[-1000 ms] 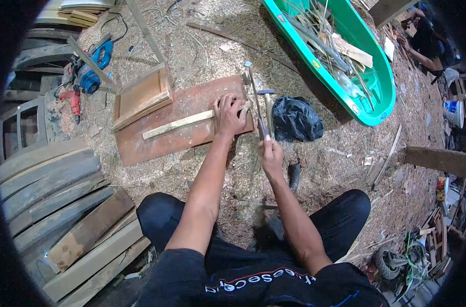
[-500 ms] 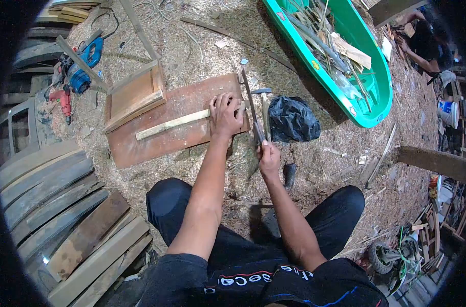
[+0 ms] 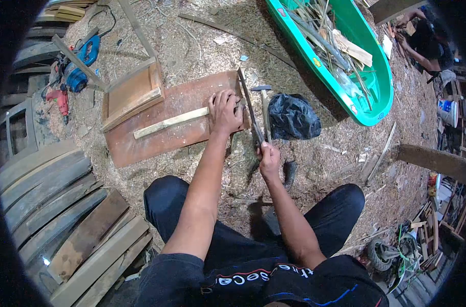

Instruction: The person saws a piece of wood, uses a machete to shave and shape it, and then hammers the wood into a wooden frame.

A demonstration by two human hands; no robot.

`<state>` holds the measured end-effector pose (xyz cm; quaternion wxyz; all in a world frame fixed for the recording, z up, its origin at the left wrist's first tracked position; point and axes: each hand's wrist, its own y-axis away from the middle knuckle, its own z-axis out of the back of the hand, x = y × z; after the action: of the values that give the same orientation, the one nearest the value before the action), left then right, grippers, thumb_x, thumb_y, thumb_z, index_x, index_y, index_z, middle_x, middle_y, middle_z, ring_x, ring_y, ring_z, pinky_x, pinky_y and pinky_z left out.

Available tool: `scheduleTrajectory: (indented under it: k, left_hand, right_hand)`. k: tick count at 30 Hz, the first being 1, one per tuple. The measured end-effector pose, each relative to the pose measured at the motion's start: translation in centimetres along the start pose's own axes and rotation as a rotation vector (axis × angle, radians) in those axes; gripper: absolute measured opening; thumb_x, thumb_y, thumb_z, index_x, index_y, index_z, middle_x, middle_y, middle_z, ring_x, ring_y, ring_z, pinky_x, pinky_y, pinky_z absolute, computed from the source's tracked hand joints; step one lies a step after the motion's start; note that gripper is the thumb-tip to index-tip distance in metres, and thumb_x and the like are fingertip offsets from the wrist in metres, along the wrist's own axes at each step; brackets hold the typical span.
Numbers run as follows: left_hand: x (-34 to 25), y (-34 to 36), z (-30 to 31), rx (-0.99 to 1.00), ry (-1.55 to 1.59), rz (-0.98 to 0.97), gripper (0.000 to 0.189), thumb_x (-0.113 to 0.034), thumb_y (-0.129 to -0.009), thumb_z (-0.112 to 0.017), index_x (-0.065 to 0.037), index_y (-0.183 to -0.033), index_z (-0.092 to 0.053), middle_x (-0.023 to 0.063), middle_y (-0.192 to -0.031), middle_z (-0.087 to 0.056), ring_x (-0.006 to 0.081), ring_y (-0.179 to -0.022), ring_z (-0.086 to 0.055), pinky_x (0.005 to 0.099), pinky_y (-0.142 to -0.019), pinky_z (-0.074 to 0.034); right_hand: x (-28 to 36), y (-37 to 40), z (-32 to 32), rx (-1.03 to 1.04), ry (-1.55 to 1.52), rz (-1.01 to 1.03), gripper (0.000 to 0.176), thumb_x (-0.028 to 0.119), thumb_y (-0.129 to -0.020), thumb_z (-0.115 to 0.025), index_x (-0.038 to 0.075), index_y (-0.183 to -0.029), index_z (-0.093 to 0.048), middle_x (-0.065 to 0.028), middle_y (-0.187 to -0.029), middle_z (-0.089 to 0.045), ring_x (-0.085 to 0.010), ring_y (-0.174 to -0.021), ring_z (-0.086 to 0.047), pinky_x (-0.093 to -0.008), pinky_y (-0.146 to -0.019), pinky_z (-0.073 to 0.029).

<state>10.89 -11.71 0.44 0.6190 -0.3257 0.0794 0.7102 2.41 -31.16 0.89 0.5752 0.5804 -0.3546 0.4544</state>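
Note:
My left hand (image 3: 225, 111) is wrapped over one end of a pale wooden stick (image 3: 171, 123), pressing it down on a reddish-brown board (image 3: 141, 149). In my right hand (image 3: 269, 161) is the handle of a long, thin saw (image 3: 249, 100). Its dark blade points away from me, past the board's right end and close beside the stick's end. Just right of the blade lies a hammer (image 3: 266, 110), with a crumpled black plastic bag (image 3: 294, 116) beside it. A dark curved object (image 3: 290, 174) rests on the ground near my right wrist.
A wooden frame (image 3: 133, 100) stands on the board's left part. Red drill (image 3: 62, 102) and blue power tool (image 3: 77, 77) lie at left, above stacked planks (image 3: 89, 240). A green tub (image 3: 368, 120) holds wood scraps. Another person (image 3: 422, 43) is at upper right.
The saw has shifted slightly and its blade looks turned more edge-on. My left hand keeps its hold on the stick; the whole view has moved a little.

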Motion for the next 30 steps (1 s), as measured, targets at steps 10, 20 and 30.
scheduleTrajectory:
  k: [10,20,30]
  left_hand:
    - [0.2,0.2,-0.3,0.008,-0.055,-0.002,0.019,-0.021,-0.080,-0.070,-0.010,-0.095,-0.067,0.0076,-0.116,-0.058,0.0273,-0.122,-0.050,0.0497,-0.109,-0.028]
    - [0.0,0.4,-0.1,-0.019,-0.028,-0.018,0.018,-0.021,-0.081,-0.071,-0.009,-0.094,-0.067,0.0081,-0.115,-0.059,0.0286,-0.119,-0.052,0.0495,-0.107,-0.029]
    - [-0.1,-1.1,0.0,-0.029,-0.024,-0.075,0.018,-0.022,-0.081,-0.071,-0.009,-0.094,-0.069,0.0105,-0.117,-0.059,0.0295,-0.120,-0.051,0.0493,-0.107,-0.030]
  right_hand:
    - [-0.5,1.3,0.4,-0.005,0.033,0.018,0.044,0.027,-0.103,-0.047,0.008,-0.064,-0.049,0.0038,-0.059,-0.045,-0.0071,-0.054,-0.038,-0.0277,-0.051,-0.028]
    - [-1.1,2.8,0.9,-0.014,-0.028,0.005,0.046,0.028,-0.102,-0.049,0.004,-0.064,-0.045,0.0048,-0.058,-0.042,-0.0091,-0.054,-0.038,-0.0314,-0.051,-0.031]
    - [1.1,-0.3,0.0,-0.007,0.132,0.027,0.043,0.028,-0.102,-0.046,0.003,-0.067,-0.048,0.0001,-0.059,-0.044,-0.0114,-0.056,-0.042,-0.0331,-0.053,-0.035]
